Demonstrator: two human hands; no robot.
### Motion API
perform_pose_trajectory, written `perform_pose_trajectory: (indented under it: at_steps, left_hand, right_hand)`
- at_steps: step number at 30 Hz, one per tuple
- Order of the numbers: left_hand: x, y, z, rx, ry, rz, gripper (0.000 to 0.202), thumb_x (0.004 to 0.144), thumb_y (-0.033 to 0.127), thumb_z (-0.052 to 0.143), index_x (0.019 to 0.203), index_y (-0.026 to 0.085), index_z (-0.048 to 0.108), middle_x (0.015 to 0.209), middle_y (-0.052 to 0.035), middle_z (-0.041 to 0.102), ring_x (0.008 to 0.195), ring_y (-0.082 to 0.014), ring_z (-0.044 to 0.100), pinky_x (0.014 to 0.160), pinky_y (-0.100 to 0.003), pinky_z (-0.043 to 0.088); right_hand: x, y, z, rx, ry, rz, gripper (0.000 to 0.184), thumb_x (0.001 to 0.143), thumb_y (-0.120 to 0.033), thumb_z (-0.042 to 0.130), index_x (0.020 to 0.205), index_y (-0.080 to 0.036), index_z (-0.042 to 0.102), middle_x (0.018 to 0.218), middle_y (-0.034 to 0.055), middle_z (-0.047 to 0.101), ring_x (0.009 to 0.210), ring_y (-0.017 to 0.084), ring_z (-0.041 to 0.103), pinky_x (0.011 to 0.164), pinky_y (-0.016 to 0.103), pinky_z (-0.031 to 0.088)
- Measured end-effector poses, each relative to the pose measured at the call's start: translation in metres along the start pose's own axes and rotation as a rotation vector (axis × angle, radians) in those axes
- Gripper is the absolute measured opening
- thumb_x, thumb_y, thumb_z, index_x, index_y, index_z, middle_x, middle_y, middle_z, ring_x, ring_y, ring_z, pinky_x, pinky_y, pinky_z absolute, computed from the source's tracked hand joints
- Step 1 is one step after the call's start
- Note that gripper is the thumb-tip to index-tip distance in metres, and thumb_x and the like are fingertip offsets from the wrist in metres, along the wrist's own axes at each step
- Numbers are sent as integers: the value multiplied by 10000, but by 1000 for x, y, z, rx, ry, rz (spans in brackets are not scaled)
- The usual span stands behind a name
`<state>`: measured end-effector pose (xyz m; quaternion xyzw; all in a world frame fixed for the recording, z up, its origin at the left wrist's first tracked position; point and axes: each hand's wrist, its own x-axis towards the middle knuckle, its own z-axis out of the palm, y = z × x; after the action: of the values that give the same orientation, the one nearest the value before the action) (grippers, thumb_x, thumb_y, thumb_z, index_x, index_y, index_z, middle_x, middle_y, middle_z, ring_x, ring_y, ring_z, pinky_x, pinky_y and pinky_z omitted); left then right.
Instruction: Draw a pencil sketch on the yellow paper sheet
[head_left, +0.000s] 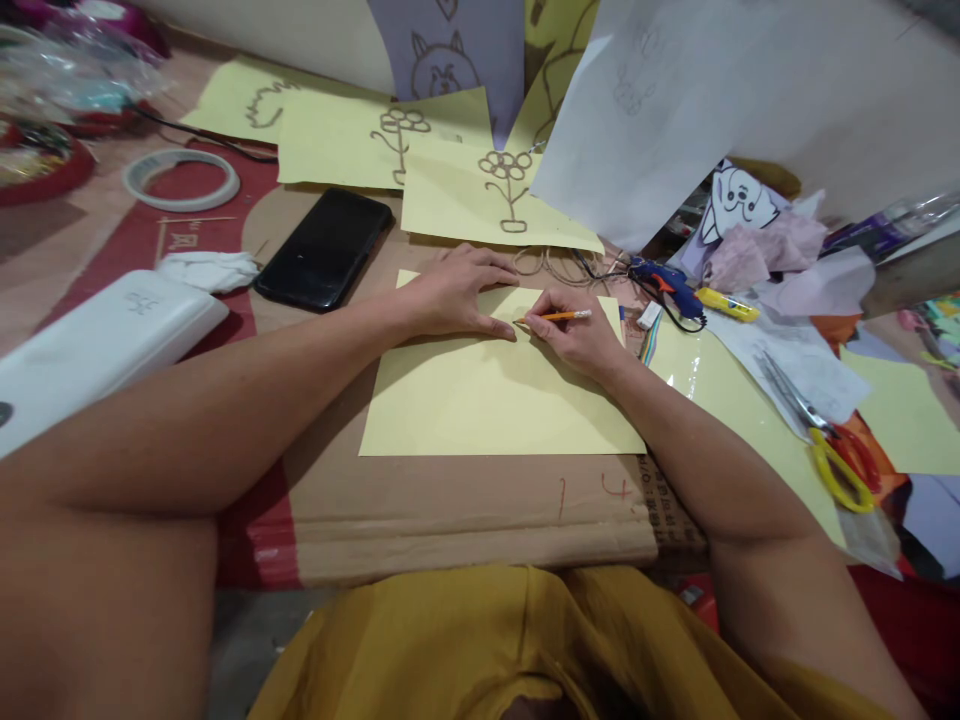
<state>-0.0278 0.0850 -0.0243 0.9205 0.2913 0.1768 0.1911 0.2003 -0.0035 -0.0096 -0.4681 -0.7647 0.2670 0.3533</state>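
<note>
A sheet of yellow paper lies on the cardboard in front of me. My left hand rests flat across its upper left part, fingers stretched out. In my right hand is an orange pencil, pinched near its point. The tip touches or nearly touches the paper beside my left thumb. Any marks there are too faint to make out. Just beyond the sheet, another yellow sheet bears a brown flower in a pot. A black phone lies left of my left hand.
Scissors with yellow and red handles lie at right. Nearer stand a blue glue gun, a yellow marker and a white eraser. At left are a tape roll and a long white device. Drawings lean at the back.
</note>
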Motion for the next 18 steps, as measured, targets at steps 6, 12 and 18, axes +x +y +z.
perform_pose_trajectory:
  at_steps: [6,12,18]
  left_hand:
    - [0,0,0,-1,-3,-8,854,766,767,747,1453,273,629,1534,-86,570,1439,-342,465,1223,-470,293]
    - [0,0,0,0,0,-2,857,760,780,740,1442,270,638,1542,-83,562,1438,-345,466,1227,-473,294]
    - [1,1,-2,-6,-10,-37,880,735,778,755,1446,273,640,1554,-86,554,1442,-367,448,1225,-503,306]
  right_hand:
    - [0,2,0,12,-3,-8,165,903,-305,664,776,-205,633,686,-6,639,633,131,516,613,288,372]
    - [0,1,0,5,-1,16,171,905,-306,669,772,-208,626,698,-6,631,649,133,500,626,293,369]
    - [1,-2,0,6,-9,49,183,902,-337,670,778,-210,625,710,-5,634,649,135,498,629,296,371]
